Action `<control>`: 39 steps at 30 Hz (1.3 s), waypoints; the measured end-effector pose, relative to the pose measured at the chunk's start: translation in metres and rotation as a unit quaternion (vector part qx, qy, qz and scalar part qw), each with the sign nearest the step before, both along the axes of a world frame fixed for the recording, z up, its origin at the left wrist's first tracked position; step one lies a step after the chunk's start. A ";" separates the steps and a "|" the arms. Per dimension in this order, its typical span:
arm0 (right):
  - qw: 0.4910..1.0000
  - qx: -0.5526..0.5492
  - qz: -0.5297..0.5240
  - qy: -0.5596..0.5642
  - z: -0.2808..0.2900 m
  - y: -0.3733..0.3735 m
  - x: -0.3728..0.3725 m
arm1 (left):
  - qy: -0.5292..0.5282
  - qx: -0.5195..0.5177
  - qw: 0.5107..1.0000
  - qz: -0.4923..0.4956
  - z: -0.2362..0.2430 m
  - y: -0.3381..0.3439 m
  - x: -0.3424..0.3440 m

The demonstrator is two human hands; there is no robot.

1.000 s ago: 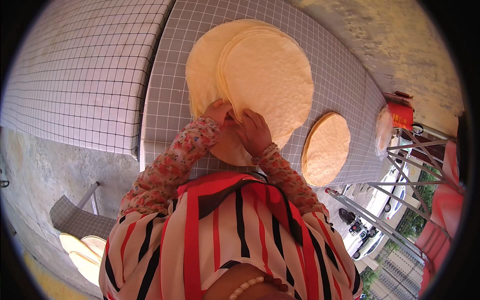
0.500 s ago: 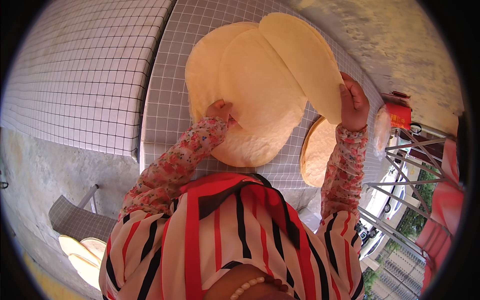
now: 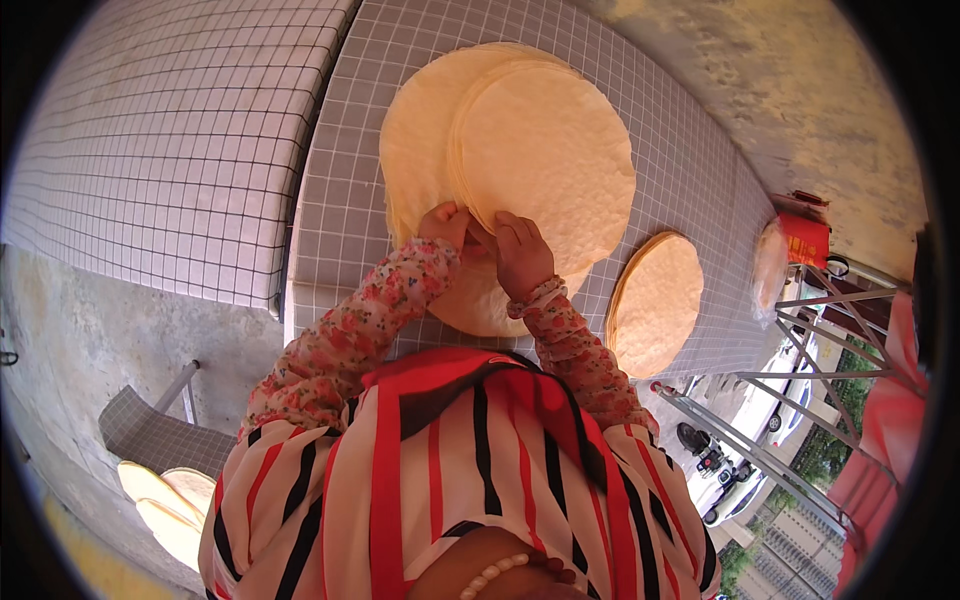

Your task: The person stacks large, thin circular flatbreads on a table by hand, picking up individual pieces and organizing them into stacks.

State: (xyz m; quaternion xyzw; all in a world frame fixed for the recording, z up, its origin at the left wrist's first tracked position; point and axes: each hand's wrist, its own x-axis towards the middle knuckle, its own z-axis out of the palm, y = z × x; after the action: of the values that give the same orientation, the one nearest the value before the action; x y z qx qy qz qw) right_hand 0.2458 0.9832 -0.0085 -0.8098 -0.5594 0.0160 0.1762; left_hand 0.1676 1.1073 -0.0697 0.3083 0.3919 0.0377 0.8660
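Concrete floor (image 3: 120, 320) and a stained wall (image 3: 790, 90) enclose the work area in the head view. One worktop (image 3: 340, 200), covered in grey grid-pattern sheeting, carries the round sheets; a second surface with a white grid cover (image 3: 170, 150) adjoins it at left.

Large thin round sheets, pale yellow, lie near the middle of the worktop in two overlapping piles. Upper pile (image 3: 550, 150): offset to the right, resting partly on the lower pile (image 3: 415, 150), whose left and near margins remain exposed.

Left hand (image 3: 445, 224): at the near-left edge of the upper pile, fingers curled and close together. Right hand (image 3: 524, 258): just beside it, fingertips bent over the near edge of the upper pile, thumb hidden. Whether either hand grips an edge cannot be told.

Smaller pile (image 3: 656, 310) of round sheets: right of the main piles, apart from them. Clear plastic bag (image 3: 769, 260) and red item (image 3: 802, 240): at the far right end. Additional round sheets (image 3: 160, 495): lower left, below the worktop level.
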 end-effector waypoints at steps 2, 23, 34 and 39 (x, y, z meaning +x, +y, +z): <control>1.000 -0.004 0.006 0.006 0.001 -0.003 -0.003 | 0.012 0.009 1.000 -0.012 0.003 0.003 -0.002; 0.933 0.164 -0.165 0.273 0.167 -0.027 0.153 | 0.048 -0.038 0.998 0.022 0.012 -0.001 0.011; 0.998 -0.005 0.042 -0.042 0.063 0.013 0.039 | 0.037 -0.013 0.999 -0.017 0.023 0.001 0.008; 1.000 -0.012 0.012 0.020 -0.002 0.007 0.013 | 0.028 0.016 0.999 -0.022 0.013 -0.001 0.003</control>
State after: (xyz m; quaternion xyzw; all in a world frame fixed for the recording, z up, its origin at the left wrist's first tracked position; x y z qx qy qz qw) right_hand 0.2589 0.9902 -0.0103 -0.8046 -0.5653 0.0412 0.1770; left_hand 0.1707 1.1065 -0.0571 0.3317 0.4087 0.0168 0.8501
